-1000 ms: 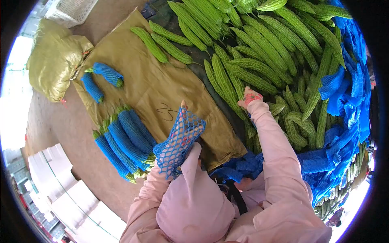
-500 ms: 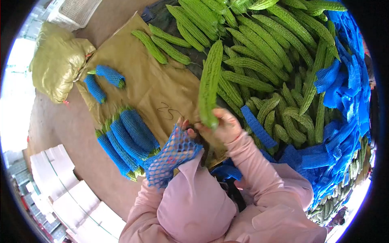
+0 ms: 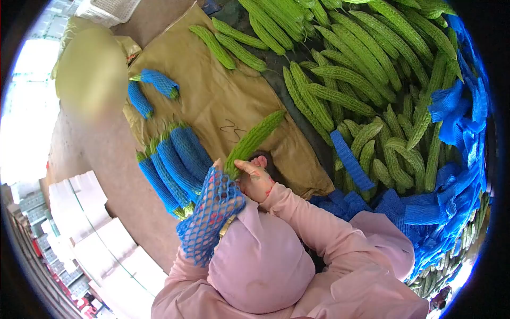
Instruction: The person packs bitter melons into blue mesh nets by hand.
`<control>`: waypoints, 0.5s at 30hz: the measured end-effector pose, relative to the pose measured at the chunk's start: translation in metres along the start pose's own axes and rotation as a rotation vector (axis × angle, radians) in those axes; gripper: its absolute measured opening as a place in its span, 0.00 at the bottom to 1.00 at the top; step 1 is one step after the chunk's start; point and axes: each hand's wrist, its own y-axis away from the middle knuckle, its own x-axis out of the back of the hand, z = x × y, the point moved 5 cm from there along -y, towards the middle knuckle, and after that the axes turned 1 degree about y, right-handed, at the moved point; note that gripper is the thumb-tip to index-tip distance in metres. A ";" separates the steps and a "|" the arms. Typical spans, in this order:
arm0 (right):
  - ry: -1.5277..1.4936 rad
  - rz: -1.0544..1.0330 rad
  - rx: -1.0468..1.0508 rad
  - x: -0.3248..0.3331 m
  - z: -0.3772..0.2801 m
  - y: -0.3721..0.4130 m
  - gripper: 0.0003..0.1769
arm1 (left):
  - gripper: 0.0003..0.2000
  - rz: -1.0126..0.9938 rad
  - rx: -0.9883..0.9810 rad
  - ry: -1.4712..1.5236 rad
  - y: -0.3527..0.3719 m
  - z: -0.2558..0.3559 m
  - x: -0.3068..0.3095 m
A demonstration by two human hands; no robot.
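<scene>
Bitter gourd [image 3: 257, 139] held over the tan sheet [image 3: 204, 95]
Right hand [image 3: 256, 179] clamped on its lower end; left hand [image 3: 212, 204], in blue netting [image 3: 204, 226], beside that end, grip unclear; netted gourds [image 3: 179, 162] left of the sheet's middle, loose gourds [image 3: 366, 69] heaped right

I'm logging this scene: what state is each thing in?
Left hand: inside mesh, a fingertip out
Blue mesh sleeve: stretched open
Right hand: closed
Held bitter melon: bare, gripped
Row of bitter melons: sleeved, side by side
Heaped bitter melons: bare, piled
Loose blue sleeve: flat
Tan sheet: spread, wrinkled
White boxes: stacked
</scene>
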 end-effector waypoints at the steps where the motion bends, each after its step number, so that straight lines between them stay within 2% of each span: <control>1: -0.002 -0.002 -0.005 -0.004 -0.001 0.001 0.16 | 0.25 0.022 -0.005 -0.031 0.003 -0.001 -0.001; 4: 0.019 0.008 -0.004 -0.012 -0.008 0.007 0.14 | 0.24 0.099 -0.032 -0.125 -0.001 0.001 -0.005; 6: -0.043 -0.153 -0.070 -0.012 -0.007 0.007 0.16 | 0.24 0.152 -0.029 -0.186 -0.004 0.000 -0.006; 7: -0.046 -0.150 -0.069 -0.003 -0.005 0.004 0.16 | 0.24 0.168 -0.025 -0.211 -0.006 -0.002 -0.005; 9: 0.452 -0.114 0.033 0.010 -0.003 -0.002 0.18 | 0.23 0.150 -0.038 -0.217 -0.013 -0.004 0.000; 10: 0.574 -0.109 0.055 0.016 -0.003 -0.004 0.19 | 0.21 0.052 -0.091 -0.171 -0.014 -0.009 0.003; 11: 0.697 -0.101 0.077 0.008 -0.008 -0.002 0.19 | 0.21 0.042 -0.080 -0.140 -0.016 -0.009 0.006; 13: 0.961 -0.003 0.046 -0.051 -0.044 0.021 0.18 | 0.21 0.033 -0.042 -0.044 -0.015 -0.003 0.011; 15: 0.865 0.049 0.119 -0.045 -0.050 0.004 0.17 | 0.20 0.036 0.007 0.039 -0.013 0.003 0.013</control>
